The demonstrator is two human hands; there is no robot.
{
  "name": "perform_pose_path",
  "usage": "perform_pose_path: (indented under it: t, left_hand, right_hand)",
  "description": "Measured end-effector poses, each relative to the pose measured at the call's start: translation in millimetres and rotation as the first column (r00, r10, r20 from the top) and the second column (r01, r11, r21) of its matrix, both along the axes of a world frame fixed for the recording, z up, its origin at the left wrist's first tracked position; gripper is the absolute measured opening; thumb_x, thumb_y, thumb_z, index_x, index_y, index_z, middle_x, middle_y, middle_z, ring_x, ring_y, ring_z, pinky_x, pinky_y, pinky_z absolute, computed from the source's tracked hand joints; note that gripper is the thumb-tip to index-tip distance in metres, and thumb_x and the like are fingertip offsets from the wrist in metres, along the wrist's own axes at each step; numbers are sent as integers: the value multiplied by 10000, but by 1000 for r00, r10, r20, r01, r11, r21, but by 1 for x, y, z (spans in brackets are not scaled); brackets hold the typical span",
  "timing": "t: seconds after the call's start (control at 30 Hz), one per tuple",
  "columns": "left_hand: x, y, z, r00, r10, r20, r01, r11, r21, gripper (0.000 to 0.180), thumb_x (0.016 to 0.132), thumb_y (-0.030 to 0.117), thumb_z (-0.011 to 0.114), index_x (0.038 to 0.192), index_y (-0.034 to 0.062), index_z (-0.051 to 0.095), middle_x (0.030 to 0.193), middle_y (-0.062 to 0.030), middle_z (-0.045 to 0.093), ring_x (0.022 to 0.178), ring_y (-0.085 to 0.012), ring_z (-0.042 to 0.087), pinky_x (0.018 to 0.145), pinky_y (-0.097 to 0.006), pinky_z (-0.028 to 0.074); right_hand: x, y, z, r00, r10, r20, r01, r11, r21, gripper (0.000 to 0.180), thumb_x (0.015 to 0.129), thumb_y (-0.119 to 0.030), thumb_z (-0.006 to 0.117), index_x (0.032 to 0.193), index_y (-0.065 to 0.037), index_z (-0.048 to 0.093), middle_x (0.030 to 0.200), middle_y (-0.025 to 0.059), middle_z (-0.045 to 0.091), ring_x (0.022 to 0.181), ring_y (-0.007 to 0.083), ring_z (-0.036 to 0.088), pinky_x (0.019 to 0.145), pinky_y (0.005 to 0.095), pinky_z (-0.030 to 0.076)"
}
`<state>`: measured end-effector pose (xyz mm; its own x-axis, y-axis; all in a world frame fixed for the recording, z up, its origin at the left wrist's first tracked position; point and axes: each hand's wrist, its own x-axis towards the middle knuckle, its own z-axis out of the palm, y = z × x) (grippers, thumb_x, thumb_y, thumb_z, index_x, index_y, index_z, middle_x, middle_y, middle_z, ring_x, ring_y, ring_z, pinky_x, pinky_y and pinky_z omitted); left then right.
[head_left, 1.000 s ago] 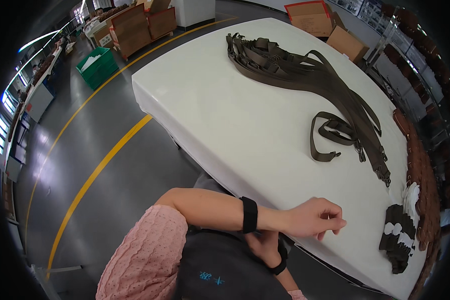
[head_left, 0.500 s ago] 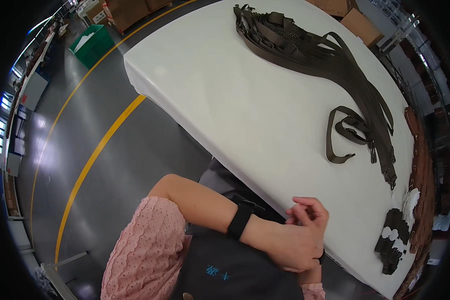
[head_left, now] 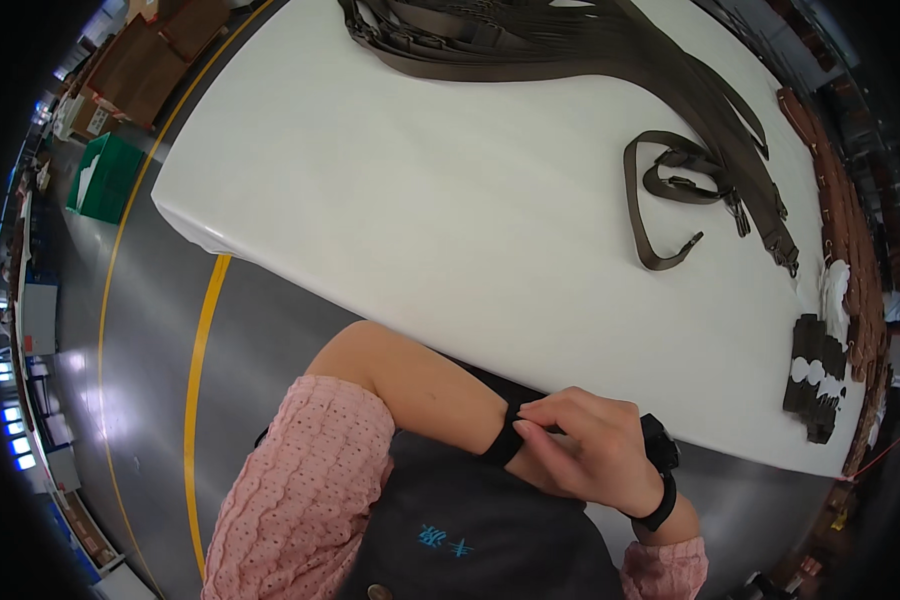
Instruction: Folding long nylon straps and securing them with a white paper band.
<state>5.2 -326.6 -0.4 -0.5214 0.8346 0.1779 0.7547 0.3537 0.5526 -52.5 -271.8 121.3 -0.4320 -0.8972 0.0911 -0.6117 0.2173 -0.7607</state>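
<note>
Black wristband (head_left: 500, 440) sits on the left wrist, at 6 o'clock in the head view, just below the near edge of the white desk (head_left: 450, 190). It is a plain, narrow, dark elastic-looking band, snug on the bare forearm.

Right hand (head_left: 590, 455) lies over the left wrist, thumb and forefinger pinched shut on the band's edge. Left hand is hidden under the right one; cannot tell if it is open or closed. A second black band (head_left: 660, 490) is on the right wrist.

On the desk: a loose dark brown strap (head_left: 660, 200) at 2 o'clock, a heap of straps (head_left: 530, 45) at 12.

Versus 0.5 s ago: both hands sit lower and closer to the body, and the fingers now grip the wristband rather than resting beside it.
</note>
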Motion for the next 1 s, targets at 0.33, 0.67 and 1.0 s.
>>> perform_pose_path:
  t: [0.33, 0.67, 1.0]
  left_hand:
    - [22, 19, 12, 973, -108, -204, 41, 950, -310, 115, 743, 154, 594, 703, 50, 621, 629, -46, 566, 562, -170, 546, 462, -289, 415]
    - [37, 60, 9, 932, -39, -361, -114, 912, -393, 132, 746, 199, 588, 759, 107, 681, 661, -40, 632, 580, -225, 602, 434, -361, 491]
    - [44, 65, 19, 837, -159, -524, -168, 836, -522, 259, 795, 280, 510, 776, 74, 665, 724, -66, 633, 662, -232, 602, 464, -338, 493]
  right_hand:
    - [10, 1, -21, 996, -4, 85, 2, 1000, 22, 132, 772, -151, 726, 791, -50, 644, 733, 57, 648, 591, 188, 625, 514, 251, 476]
    - [-36, 16, -50, 446, -332, 831, 72, 939, 336, 184, 917, -183, 608, 878, -4, 628, 802, 31, 641, 697, 85, 619, 651, 216, 519]
    - [-30, 22, -40, 509, -346, 788, 173, 938, 300, 219, 919, -207, 613, 904, 11, 603, 770, 44, 639, 674, 86, 623, 620, 218, 518]
